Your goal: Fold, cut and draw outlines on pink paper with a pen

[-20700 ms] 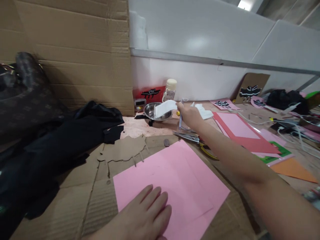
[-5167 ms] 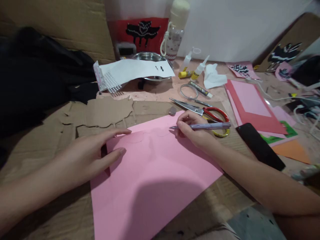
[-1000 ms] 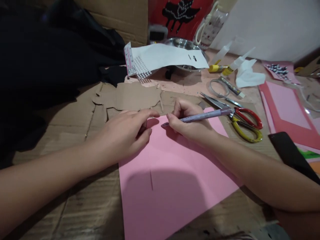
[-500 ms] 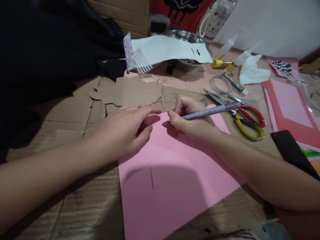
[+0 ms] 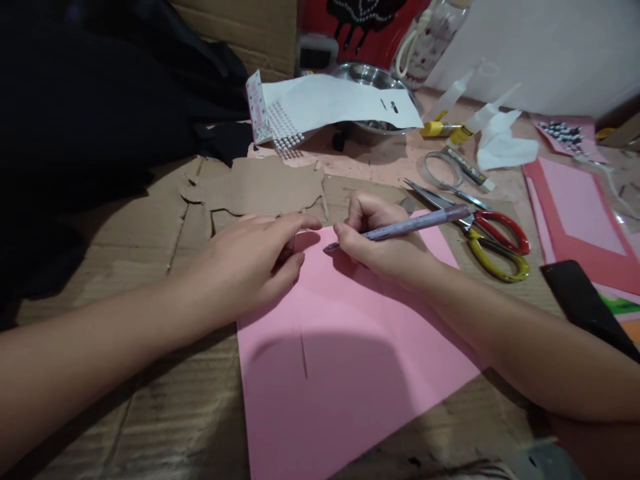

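Brown cardboard [image 5: 190,400] was spread over the pinkish surface [image 5: 395,160], and black cloth [image 5: 100,147] was bunched up on the left. From where I stood, I saw a big pink paper [image 5: 345,393] lying on the cardboard, right in front of the person. The left hand [image 5: 250,267] was open and curved, resting over the paper's top left part, with its thumb and pointer finger apart. The right hand [image 5: 383,237] was gripping a purple pen [image 5: 415,223], and the pen's tip pointed down at the paper near the left fingers. I could not tell if the tip touched it.

Scissors [image 5: 500,247] with one red handle and one yellow handle lay just past the right hand. Farther back, a white card [image 5: 325,100] with rows of tiny beads [image 5: 285,130] reached over a shiny bowl [image 5: 370,73]. A crumpled white tissue [image 5: 505,143] was near the yellow glue stick [image 5: 437,129].
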### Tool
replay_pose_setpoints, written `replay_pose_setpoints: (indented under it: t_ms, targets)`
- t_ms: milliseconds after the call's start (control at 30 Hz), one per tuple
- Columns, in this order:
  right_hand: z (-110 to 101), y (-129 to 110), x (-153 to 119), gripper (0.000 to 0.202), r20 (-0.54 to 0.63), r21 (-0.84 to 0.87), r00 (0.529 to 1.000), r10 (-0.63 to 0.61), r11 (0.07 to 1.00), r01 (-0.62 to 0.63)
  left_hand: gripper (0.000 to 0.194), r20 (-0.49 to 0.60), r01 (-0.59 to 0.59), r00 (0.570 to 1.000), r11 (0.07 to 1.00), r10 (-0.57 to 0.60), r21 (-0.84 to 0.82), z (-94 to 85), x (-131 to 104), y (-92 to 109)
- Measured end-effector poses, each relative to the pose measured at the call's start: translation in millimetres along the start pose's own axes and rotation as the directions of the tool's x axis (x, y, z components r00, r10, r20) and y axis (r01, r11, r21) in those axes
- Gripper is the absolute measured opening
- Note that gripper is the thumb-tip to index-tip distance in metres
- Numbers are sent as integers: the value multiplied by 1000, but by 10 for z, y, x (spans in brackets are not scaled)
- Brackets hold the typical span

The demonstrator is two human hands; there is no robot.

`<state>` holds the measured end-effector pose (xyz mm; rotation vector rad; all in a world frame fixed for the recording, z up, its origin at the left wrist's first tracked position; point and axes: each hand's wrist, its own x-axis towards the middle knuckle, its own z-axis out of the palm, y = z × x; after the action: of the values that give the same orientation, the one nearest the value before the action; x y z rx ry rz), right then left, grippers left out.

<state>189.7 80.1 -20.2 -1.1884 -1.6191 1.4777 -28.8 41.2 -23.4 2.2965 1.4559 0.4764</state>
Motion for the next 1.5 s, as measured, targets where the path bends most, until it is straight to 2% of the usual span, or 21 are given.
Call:
replay_pose_setpoints:
  t_ms: [133, 267, 567, 867, 1067, 1200, 1400, 1500]
  targets:
    - [7, -37, -21, 33, -22, 7, 999, 43, 999, -43, 44, 6, 1, 1000, 1000, -1, -5, 9, -2, -10]
    - [-5, -44, -27, 34, 10, 37, 996, 90, 995, -90, 46, 4, -9, 1000, 1000, 9, -6, 16, 7, -18]
    - [1, -19, -12, 33, 8, 56, 999, 38, 998, -39, 45, 33, 7, 999, 1000, -6, -16, -14, 15, 6]
    - [-32, -64, -13, 35, 44, -40, 999, 22, 999, -21, 47, 51, 27, 998, 1000, -27, 10, -21, 10, 7]
    - [-42, -89, -10, 33, 47, -56, 995, 84, 995, -81, 43, 45, 22, 999, 1000, -22, 5, -20, 10, 5]
    - [-80, -70, 16, 31, 70, -118, 996, 47, 992, -38, 45, 27, -2, 1000, 1000, 2, -7, -14, 14, 8]
    - [-120, 11, 54, 31, 71, -85, 996, -53, 995, 59, 45, 23, -5, 1000, 1000, 5, -2, -19, 23, 16]
    - [-101, 1, 34, 32, 62, -24, 997, -36, 999, 38, 46, 28, -6, 1000, 1000, 6, -7, -21, 21, 14]
